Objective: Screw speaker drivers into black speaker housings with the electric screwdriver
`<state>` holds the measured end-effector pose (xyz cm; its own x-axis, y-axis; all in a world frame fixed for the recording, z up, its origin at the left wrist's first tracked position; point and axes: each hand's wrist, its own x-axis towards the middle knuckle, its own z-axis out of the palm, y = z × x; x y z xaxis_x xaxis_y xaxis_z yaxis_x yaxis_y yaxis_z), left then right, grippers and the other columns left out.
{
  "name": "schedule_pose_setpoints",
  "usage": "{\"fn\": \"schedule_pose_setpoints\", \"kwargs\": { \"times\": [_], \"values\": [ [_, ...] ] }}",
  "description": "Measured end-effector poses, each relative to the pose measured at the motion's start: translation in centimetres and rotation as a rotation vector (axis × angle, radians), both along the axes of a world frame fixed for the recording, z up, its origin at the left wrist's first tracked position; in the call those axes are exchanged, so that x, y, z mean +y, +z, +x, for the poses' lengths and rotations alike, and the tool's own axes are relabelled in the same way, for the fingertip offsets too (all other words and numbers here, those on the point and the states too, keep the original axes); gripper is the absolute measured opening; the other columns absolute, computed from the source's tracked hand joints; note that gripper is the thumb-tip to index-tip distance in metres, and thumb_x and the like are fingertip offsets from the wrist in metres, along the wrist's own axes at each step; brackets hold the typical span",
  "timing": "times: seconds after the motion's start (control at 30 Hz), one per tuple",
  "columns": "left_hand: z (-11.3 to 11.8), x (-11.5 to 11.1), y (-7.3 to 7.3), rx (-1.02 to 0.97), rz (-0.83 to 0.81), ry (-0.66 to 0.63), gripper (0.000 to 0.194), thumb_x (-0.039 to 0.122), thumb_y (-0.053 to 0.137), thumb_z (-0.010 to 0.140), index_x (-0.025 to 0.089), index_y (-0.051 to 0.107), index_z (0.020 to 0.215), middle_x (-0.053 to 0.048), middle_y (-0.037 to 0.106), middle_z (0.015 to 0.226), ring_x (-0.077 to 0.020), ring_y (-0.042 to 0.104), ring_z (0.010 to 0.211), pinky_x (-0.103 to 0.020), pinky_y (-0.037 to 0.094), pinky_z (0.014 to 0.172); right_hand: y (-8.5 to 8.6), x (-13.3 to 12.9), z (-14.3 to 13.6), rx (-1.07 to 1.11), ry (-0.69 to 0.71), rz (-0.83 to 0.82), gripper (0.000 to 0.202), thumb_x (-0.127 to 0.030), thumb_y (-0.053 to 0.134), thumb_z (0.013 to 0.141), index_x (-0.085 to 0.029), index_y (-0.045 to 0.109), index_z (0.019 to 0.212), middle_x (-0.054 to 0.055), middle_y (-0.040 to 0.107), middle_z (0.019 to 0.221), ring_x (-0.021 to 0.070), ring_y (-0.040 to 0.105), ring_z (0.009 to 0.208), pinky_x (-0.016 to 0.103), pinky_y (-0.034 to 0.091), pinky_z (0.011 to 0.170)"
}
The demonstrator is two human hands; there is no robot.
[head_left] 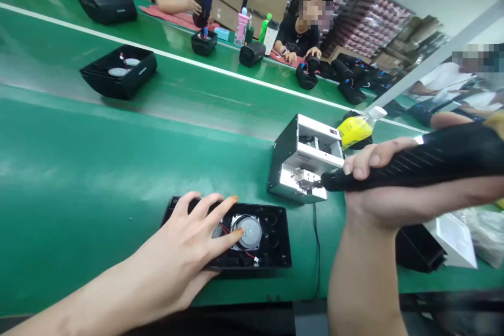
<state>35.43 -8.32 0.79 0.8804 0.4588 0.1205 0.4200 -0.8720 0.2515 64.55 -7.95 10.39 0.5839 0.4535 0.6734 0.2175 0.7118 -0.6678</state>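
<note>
My left hand [197,241] rests with spread fingers over the left part of a black speaker housing [277,257], its thumb at the near edge. Inside the housing a round silver speaker [250,232] shows, with red wires and a small white plug. My right hand [378,184] is wrapped round a black electric screwdriver [425,160], held nearly level. The tool's tip is at the metal front of a silver and black screw feeder [305,160], right of and beyond the housing; exact contact cannot be made out.
An open black housing [122,76] lies at the far left. Behind the feeder stands a yellow-labelled bottle [356,128]. A cable [317,252] runs to the front edge. Black and white boxes [452,239] sit at right. People work across the green table [79,157].
</note>
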Motion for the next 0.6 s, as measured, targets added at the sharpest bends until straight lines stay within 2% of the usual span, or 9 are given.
{"fn": "schedule_pose_setpoints", "kwargs": {
  "times": [0.1, 0.23, 0.33, 0.43, 0.5, 0.6],
  "values": [
    [1.2, -0.1, 0.0, -0.015, -0.01, -0.011, 0.057, 0.036, 0.068, 0.093, 0.041, 0.052, 0.147, -0.012, 0.038, 0.168, -0.0415, 0.04, 0.146, -0.073, 0.037, 0.109, -0.7, 1.2, 1.4, 0.003, -0.074, 0.035, 0.069, -0.065, 0.015, 0.102, -0.02, 0.067, 0.105, -0.004, 0.045, 0.049, 0.0127, 0.041, 0.034, 0.023, 0.032, 0.03],
    [2.2, -0.5, -0.7, -0.006, -0.024, -0.026, 0.062, 0.04, 0.074, 0.089, 0.039, 0.052, 0.147, -0.012, 0.038, 0.169, -0.0423, 0.041, 0.147, -0.074, 0.039, 0.109, -1.6, 1.8, 1.9, -0.015, -0.027, -0.04, 0.066, -0.078, 0.027, 0.096, -0.022, 0.061, 0.109, -0.008, 0.045, 0.049, 0.0113, 0.037, 0.033, 0.022, 0.029, 0.03],
    [2.3, -0.7, -0.9, 0.002, -0.016, -0.014, 0.066, 0.04, 0.076, 0.088, 0.039, 0.051, 0.149, -0.009, 0.036, 0.171, -0.0421, 0.04, 0.149, -0.073, 0.04, 0.112, -2.0, 1.6, 2.0, -0.006, -0.009, -0.065, 0.068, -0.085, 0.033, 0.091, -0.024, 0.059, 0.106, -0.008, 0.046, 0.048, 0.012, 0.036, 0.034, 0.023, 0.03, 0.03],
    [1.6, -0.2, -0.4, -0.007, -0.015, -0.013, 0.076, 0.044, 0.077, 0.088, 0.037, 0.044, 0.157, -0.007, 0.031, 0.174, -0.0422, 0.037, 0.152, -0.069, 0.045, 0.114, -2.3, 1.4, 1.9, 0.012, -0.01, -0.047, 0.068, -0.086, 0.036, 0.09, -0.024, 0.062, 0.103, -0.008, 0.045, 0.05, 0.0117, 0.036, 0.034, 0.023, 0.03, 0.029],
    [0.8, 0.5, 0.0, -0.039, -0.019, 0.015, 0.071, 0.048, 0.071, 0.094, 0.037, 0.043, 0.158, -0.006, 0.031, 0.174, -0.0398, 0.036, 0.153, -0.063, 0.049, 0.114, -2.3, 1.2, 1.6, 0.027, 0.002, -0.043, 0.066, -0.082, 0.034, 0.093, -0.025, 0.064, 0.103, -0.007, 0.045, 0.05, 0.0119, 0.037, 0.033, 0.023, 0.03, 0.028],
    [-0.7, 1.9, 0.2, -0.067, 0.005, 0.086, 0.046, 0.04, 0.054, 0.105, 0.039, 0.052, 0.151, -0.001, 0.038, 0.171, -0.0348, 0.041, 0.151, -0.06, 0.051, 0.114, -2.2, 0.7, 1.1, 0.041, 0.012, -0.038, 0.064, -0.078, 0.036, 0.094, -0.024, 0.067, 0.109, -0.007, 0.046, 0.049, 0.0117, 0.037, 0.032, 0.023, 0.031, 0.029]
  ]
}}
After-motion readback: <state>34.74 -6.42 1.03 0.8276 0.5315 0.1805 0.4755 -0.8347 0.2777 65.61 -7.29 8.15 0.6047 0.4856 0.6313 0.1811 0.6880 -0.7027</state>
